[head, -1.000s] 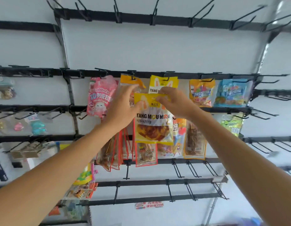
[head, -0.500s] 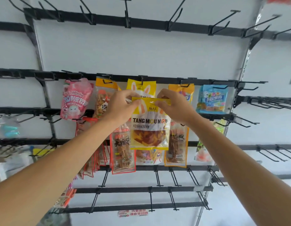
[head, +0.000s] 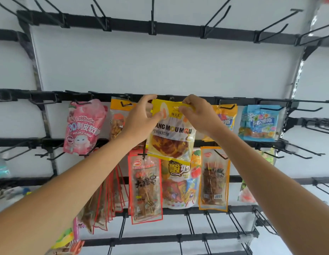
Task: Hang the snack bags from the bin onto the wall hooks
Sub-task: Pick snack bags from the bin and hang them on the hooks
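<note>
Closest, two forearms reach up to the yellow bag (head: 171, 138). The left hand (head: 141, 120) pinches its top left corner and the right hand (head: 198, 116) pinches its top right corner (thumbs in front, fingers curled behind). The bag's top edge sits right at the black rail (head: 248, 101); whether it is on a hook I cannot tell. Just below the yellow bag hang a red-edged skewer pack (head: 146, 188) and an orange-edged pack (head: 214, 178). To its left hangs a pink bag (head: 84, 127), and well to its right a blue bag (head: 258, 123). Above it, a higher rail (head: 178, 29) carries hooks on the white wall.
</note>
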